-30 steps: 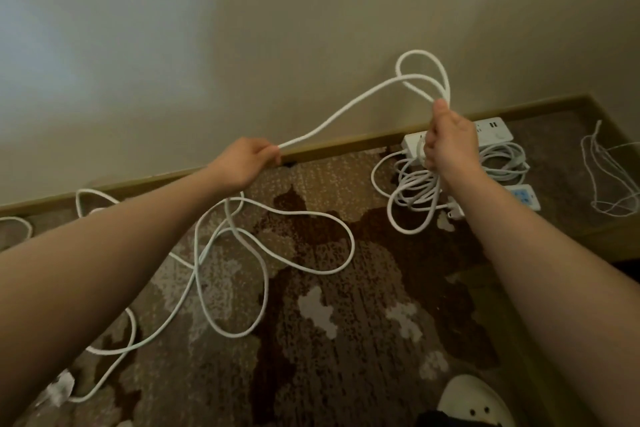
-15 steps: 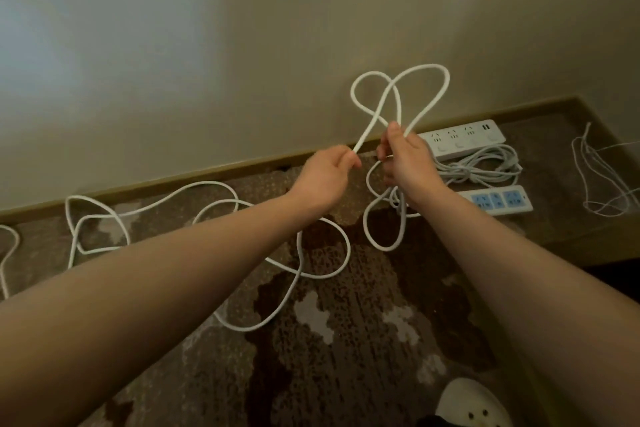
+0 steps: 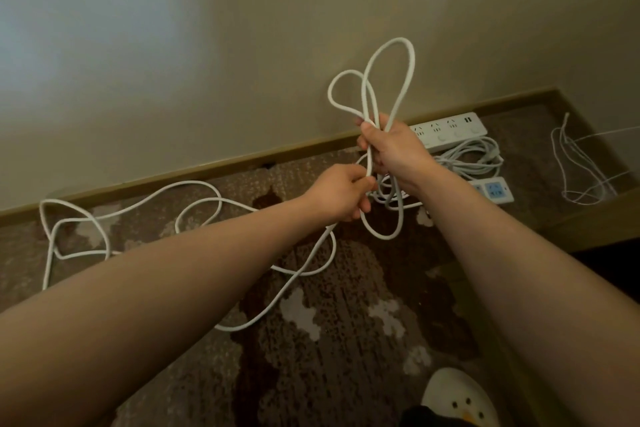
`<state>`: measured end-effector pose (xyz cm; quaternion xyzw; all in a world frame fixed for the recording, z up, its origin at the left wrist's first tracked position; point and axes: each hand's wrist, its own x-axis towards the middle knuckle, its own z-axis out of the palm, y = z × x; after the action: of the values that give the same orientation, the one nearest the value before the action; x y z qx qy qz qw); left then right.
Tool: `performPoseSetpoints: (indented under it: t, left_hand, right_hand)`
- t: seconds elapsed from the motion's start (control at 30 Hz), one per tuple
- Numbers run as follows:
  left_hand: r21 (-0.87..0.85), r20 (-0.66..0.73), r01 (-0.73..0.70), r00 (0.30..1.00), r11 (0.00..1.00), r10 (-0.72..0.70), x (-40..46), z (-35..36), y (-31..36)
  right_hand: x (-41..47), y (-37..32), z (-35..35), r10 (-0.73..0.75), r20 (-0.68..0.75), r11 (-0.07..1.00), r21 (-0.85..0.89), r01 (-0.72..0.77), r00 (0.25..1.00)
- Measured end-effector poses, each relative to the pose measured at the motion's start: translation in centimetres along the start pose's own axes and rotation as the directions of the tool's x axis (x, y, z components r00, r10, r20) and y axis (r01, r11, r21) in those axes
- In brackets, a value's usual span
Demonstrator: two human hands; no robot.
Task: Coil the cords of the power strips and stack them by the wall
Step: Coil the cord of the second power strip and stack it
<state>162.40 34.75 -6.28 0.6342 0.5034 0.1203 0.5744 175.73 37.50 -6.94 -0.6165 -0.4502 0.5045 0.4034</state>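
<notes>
We took the wall (image 3: pixel 242 45) as our mark. Along its foot, on the patterned carpet (image 3: pixel 346 340), most of the white cord (image 3: pixel 194 191) lay loose in wide bends, running away from the corner. Half a second before, more of that slack had been spread on the floor and only a first pair of loops stood up; a second before, our hands had been well apart with a length stretched between them. Now they had met, and a fresh turn had joined the bundle.

Against the wall, nearer the corner, a white power strip (image 3: pixel 450 130) lay with its coiled cord (image 3: pixel 471 159) just in front of it, and a blue-faced strip (image 3: pixel 493 189) a little further out from the wall. We judged these done.

Our right hand (image 3: pixel 391 152), raised in front of the wall, had its fingers curled tight round the gathered loops (image 3: pixel 388 80), which stood above the fist, with one hanging below. Our left hand (image 3: pixel 343 192), just beside it and lower, pinched the trailing cord between thumb and curled fingers.

We judged the coiling barely begun: much cord remained on the floor, and the strip's body was out of sight.
</notes>
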Motion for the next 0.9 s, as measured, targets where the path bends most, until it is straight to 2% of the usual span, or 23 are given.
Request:
performPoseSetpoints:
  t: [0.07, 0.17, 0.33, 0.53, 0.67, 0.77, 0.83, 0.9]
  left_hand:
    - [0.033, 0.082, -0.013, 0.997, 0.999, 0.011, -0.2, 0.3, -0.1]
    - [0.067, 0.209, -0.022, 0.978, 0.997, 0.007, -1.0, 0.6, -1.3]
    - [0.09, 0.22, -0.032, 0.975, 0.995, 0.012, -1.1, 1.6, -2.4]
    - [0.119, 0.263, -0.024, 0.965, 0.993, -0.008, -1.5, -0.4, -3.7]
    - [0.135, 0.228, 0.006, 0.973, 0.991, -0.037, -1.7, -4.1, -4.8]
    - [0.147, 0.234, 0.028, 0.97, 0.989, -0.062, -2.4, -8.3, -7.0]
    - [0.179, 0.175, 0.078, 0.978, 0.981, -0.11, -3.5, -10.7, -9.2]
    - [0.298, 0.075, 0.094, 0.99, 0.95, -0.122, -4.2, -11.7, -10.5]
  right_hand:
    - [0.2, -0.3, -0.3, 0.009, -0.051, 0.998, -0.067, -0.012, 0.999]
    - [0.4, -0.8, -1.2, 0.027, -0.095, 0.999, -0.021, -0.03, 0.995]
    - [0.0, -0.8, -0.4, 0.091, 0.022, 0.969, 0.229, -0.094, 0.996]
    - [0.7, 0.0, -1.5, 0.116, -0.021, 0.964, 0.241, -0.108, 0.993]
    - [1.2, 0.7, -3.0, 0.126, -0.124, 0.97, 0.222, -0.096, 0.984]
    - [1.3, 1.4, -4.3, 0.176, -0.249, 0.957, 0.271, -0.106, 0.953]
    - [1.4, 1.4, -4.6, 0.208, -0.305, 0.946, 0.303, -0.112, 0.93]
    - [1.5, 1.2, -4.1, 0.198, -0.315, 0.943, 0.321, -0.092, 0.928]
